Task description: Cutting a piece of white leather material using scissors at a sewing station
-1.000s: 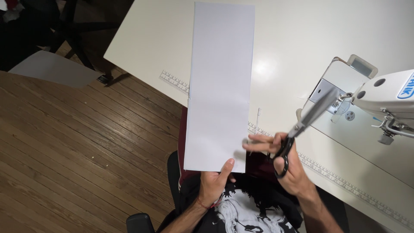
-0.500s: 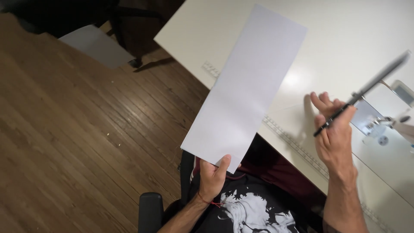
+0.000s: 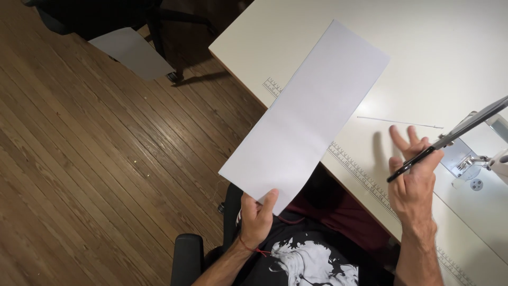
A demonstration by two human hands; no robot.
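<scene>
Left hand is pinching the near bottom corner of a long white paper sheet, thumb on top, fingers underneath, so the grip is closed on the sheet. Sheet is hanging in the air, slanting up and away from the person's lap, its far end lying over the near edge of the white table and covering part of the printed ruler strip along that edge.

Right hand is hovering over the table edge, fingers spread, carrying black-handled scissors loosely across the fingers; blades are pointing up to the right and appearing closed, though motion blur is making that hard to confirm. Scissors are well apart from the paper. A thin straight line is showing on the tabletop near the fingertips. Part of a sewing machine is sitting at the right edge, just beside the blades.

Judgement on doing this well: the one-corner hold is leaving the sheet floppy, so a firmer hold nearer the cutting edge, or laying it flat on the table, is looking wiser. Fingers are probably needing to seat properly in the handles before blades meet paper. Blade tips are also needing to stay clear of the machine
</scene>
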